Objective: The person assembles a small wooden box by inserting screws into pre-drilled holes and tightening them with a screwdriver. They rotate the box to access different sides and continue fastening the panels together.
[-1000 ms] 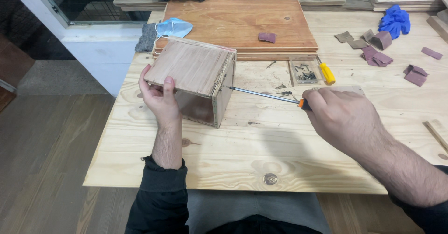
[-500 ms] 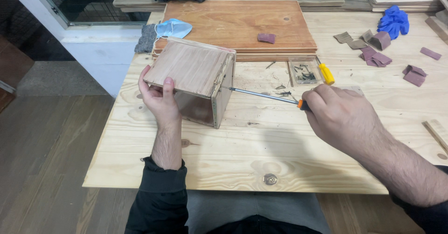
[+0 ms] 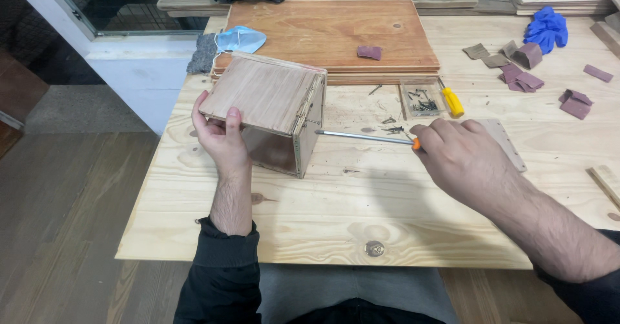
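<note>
A small wooden box (image 3: 271, 104) stands on the pale wooden table (image 3: 361, 188), its open side facing me. My left hand (image 3: 219, 133) grips its near left edge, thumb on the top panel. My right hand (image 3: 462, 153) is closed around the orange handle of a long screwdriver (image 3: 365, 136). The steel shaft runs left and its tip meets the right side of the box near a small hinge.
A clear tray of screws (image 3: 420, 98) and a yellow-handled screwdriver (image 3: 451, 99) lie behind my right hand. A large reddish board (image 3: 329, 33), a blue face mask (image 3: 239, 40), blue gloves (image 3: 546, 27) and several sandpaper scraps (image 3: 516, 72) sit farther back.
Both hands keep their hold; the box and screwdriver stay almost where they were, with the tip still at the right side of the box.
</note>
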